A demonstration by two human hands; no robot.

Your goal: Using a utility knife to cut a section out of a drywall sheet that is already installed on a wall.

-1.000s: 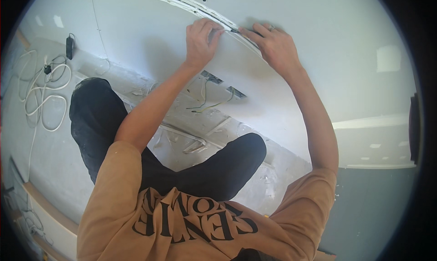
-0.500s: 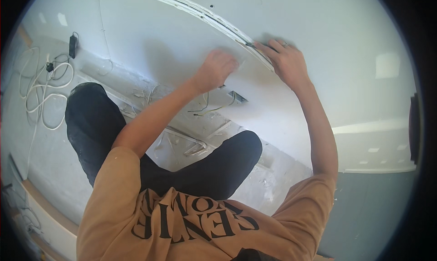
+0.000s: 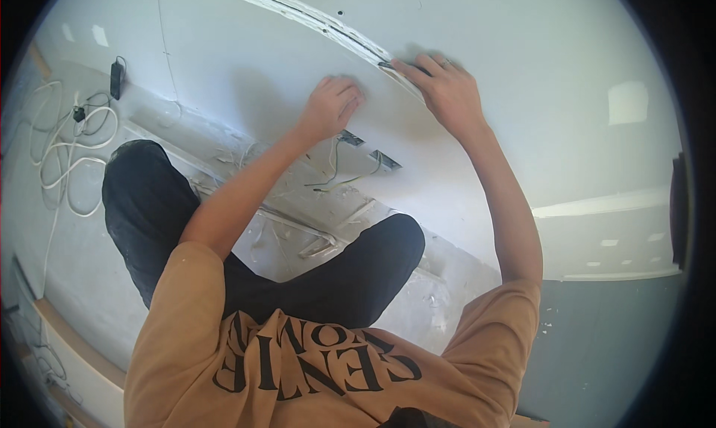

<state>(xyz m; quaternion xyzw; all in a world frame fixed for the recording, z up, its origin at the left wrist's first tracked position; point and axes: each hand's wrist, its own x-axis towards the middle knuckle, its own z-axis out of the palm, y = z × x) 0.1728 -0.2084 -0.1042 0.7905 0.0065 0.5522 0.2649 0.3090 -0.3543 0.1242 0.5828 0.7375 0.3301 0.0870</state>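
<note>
My right hand [image 3: 441,92] is up against the pale wallboard [image 3: 514,77], fingers bent round a small dark tool [image 3: 385,64]. Only the tool's tip shows, lying on a long seam [image 3: 313,21] with ragged white edges and a dark line down its middle. The rest of the tool is hidden by the fingers. To the left and a little below the seam is my left hand [image 3: 332,108], close to the wall with its fingers curled inward. Whatever may be in its grip is out of sight.
Under my left hand, two cut-outs in the wall, one a dark slot [image 3: 385,160], have loose wires [image 3: 335,183] hanging out. Debris and strips [image 3: 298,223] litter the floor between my bent legs [image 3: 350,275]. A coiled white cable [image 3: 82,159] and a black power block [image 3: 116,80] lie at the left.
The right hand and its tool tip have slid left along the seam. My left hand has also shifted left, and its earlier motion blur is gone.
</note>
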